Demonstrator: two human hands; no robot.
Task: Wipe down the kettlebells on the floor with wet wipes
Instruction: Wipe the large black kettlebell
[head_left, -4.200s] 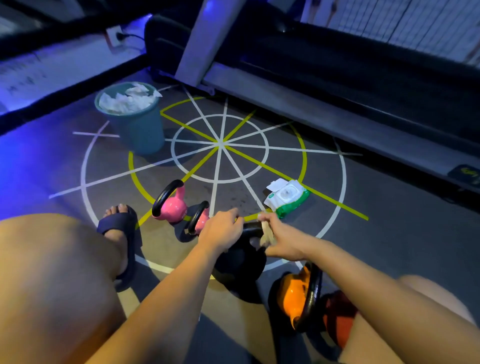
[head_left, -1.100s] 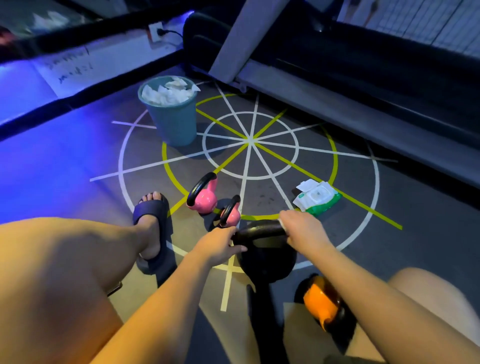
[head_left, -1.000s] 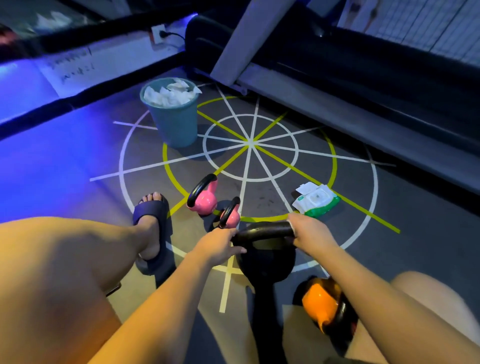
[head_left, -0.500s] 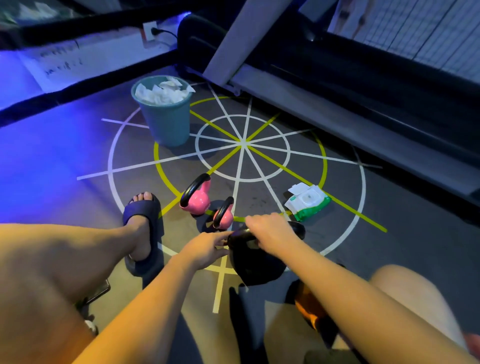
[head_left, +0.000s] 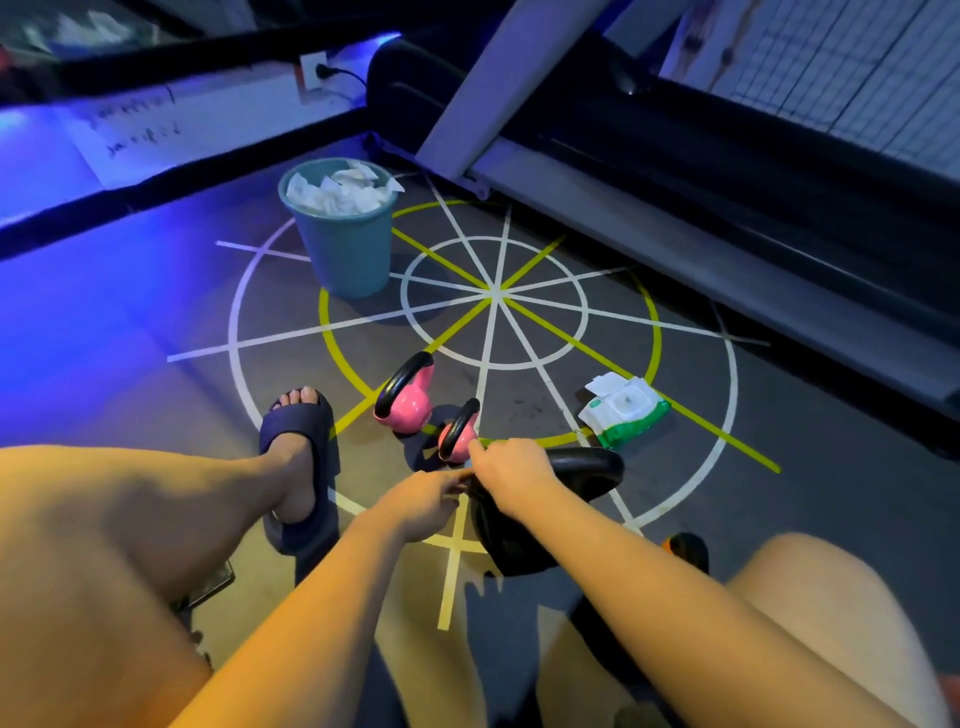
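A large black kettlebell (head_left: 524, 530) stands on the floor between my knees. My right hand (head_left: 511, 465) curls over the left end of its handle (head_left: 589, 462); no wipe shows under the fingers. My left hand (head_left: 423, 493) reaches in from the left, fingertips touching the kettlebell just below the handle. Two small pink kettlebells (head_left: 408, 405) (head_left: 456, 439) with black handles sit just beyond my hands. An orange kettlebell (head_left: 685, 548) peeks out behind my right forearm. The pack of wet wipes (head_left: 626, 415) lies on the floor to the right, lid open.
A teal bin (head_left: 343, 244) full of used wipes stands at the back left. A treadmill (head_left: 675, 171) runs along the right side. My left foot in a dark slide sandal (head_left: 298, 452) rests left of the pink kettlebells. White and yellow lines mark the floor.
My right hand has slid along the black kettlebell's handle from its right end to its left end. My left hand stays at the handle's left base.
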